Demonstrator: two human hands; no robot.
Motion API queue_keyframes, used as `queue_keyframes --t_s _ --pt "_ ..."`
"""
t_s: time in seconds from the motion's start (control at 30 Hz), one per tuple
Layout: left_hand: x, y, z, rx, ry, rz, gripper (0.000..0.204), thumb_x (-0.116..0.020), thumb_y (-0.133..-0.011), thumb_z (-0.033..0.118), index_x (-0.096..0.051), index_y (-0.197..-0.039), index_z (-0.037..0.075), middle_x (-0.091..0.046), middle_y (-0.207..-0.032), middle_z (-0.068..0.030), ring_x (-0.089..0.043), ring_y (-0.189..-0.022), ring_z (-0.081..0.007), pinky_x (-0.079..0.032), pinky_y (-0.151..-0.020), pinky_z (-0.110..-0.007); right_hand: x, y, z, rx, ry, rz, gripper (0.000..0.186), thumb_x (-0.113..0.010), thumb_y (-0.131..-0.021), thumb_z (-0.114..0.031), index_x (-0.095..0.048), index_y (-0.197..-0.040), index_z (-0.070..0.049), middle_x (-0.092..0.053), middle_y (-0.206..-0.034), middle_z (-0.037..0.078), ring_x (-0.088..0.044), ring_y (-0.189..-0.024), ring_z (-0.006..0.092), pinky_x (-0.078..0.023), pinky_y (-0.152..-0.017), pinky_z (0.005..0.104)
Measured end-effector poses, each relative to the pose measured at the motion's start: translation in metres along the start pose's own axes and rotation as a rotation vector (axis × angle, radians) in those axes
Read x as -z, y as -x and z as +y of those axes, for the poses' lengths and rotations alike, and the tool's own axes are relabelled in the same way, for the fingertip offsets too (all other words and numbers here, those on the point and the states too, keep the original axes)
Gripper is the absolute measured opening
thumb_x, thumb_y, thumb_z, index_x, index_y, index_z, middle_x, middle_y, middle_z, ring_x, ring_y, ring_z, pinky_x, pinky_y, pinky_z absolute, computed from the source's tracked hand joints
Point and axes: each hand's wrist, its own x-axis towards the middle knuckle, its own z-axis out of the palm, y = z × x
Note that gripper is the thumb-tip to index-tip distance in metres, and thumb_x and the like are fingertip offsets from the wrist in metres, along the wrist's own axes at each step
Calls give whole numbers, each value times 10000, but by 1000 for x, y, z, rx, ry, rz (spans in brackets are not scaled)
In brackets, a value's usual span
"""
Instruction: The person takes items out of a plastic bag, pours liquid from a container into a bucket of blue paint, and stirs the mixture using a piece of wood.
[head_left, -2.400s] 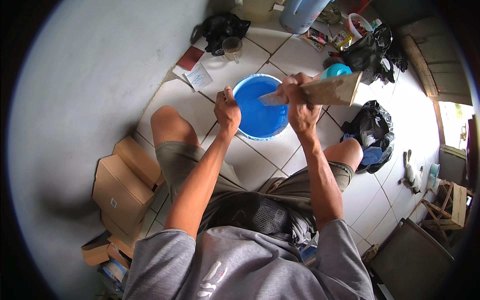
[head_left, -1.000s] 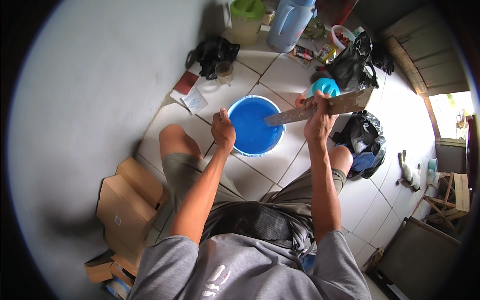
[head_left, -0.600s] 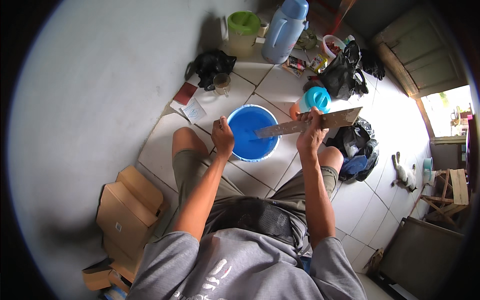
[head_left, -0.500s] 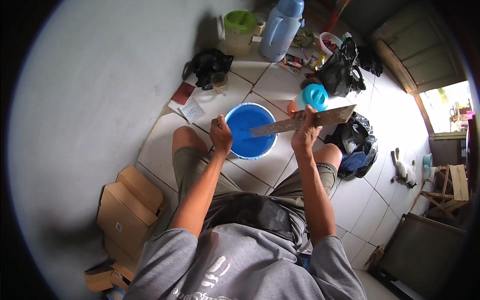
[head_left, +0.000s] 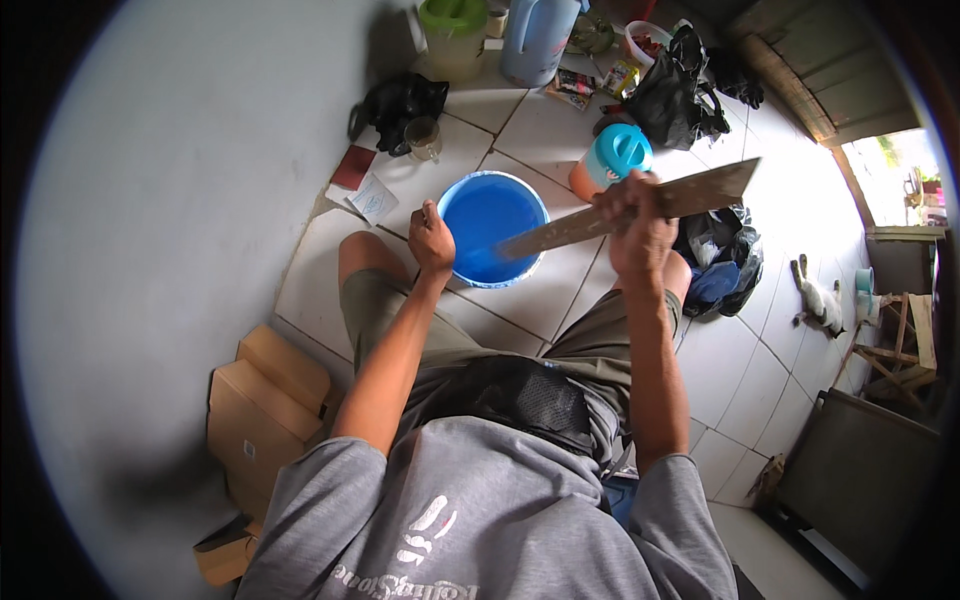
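Observation:
A round blue bucket (head_left: 488,225) stands on the white tiled floor between my knees. My left hand (head_left: 432,238) grips its left rim. My right hand (head_left: 640,225) is raised above the bucket's right side and closed around a long flat brown strip (head_left: 690,195), like a wooden ruler or slat. The strip slants from the upper right down to its tip over the bucket's inside. I sit low with both bare knees bent toward the bucket.
A turquoise-lidded jar (head_left: 618,155) stands right of the bucket. Black bags (head_left: 680,85) lie behind, another black bag (head_left: 725,270) by my right knee. A green-lidded jug (head_left: 452,30), a blue jug (head_left: 535,35), a glass mug (head_left: 425,138) and cardboard boxes (head_left: 265,410) are around.
My right hand with the strip has stayed raised over the bucket, the strip tilting slightly. My left hand keeps its hold on the rim. The view shifted, showing more of the floor behind.

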Motion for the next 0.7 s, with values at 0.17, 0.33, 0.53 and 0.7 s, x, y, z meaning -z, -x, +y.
queue_keyframes --t_s 0.17,0.33,0.53,0.7 --pt "1 -3 1 153 174 23 415 -348 -897 323 -544 -861 -41 -560 -894 -217 -526 -809 -383 -411 -726 -416 -6 -9 -21 69 -10 22 250 -563 -782 -138 -390 -609 -85 -371 -535 14 -408 -500 140 -413 -561 340" --pt "0 -4 -1 140 183 32 428 -352 -893 336 -538 -872 -49 -565 -887 -211 -527 -811 -378 -405 -737 -411 -7 -12 -7 77 -18 70 238 -568 -776 -109 -399 -609 -81 -372 -536 12 -425 -498 145 -425 -561 344" --pt "2 -4 6 186 185 -13 399 -343 -894 319 -534 -897 -30 -563 -895 -199 -532 -804 -364 -406 -742 -410 -15 -8 27 143 87 44 233 -552 -792 -96 -414 -607 -66 -410 -523 38 -431 -477 150 -453 -600 348" --pt "-3 -7 4 87 158 5 371 -372 -891 311 -545 -904 -16 -568 -878 -202 -543 -801 -346 -415 -720 -410 -1 -12 53 147 208 117 208 -541 -818 -147 -464 -668 -27 -500 -571 60 -525 -553 170 -454 -639 324"
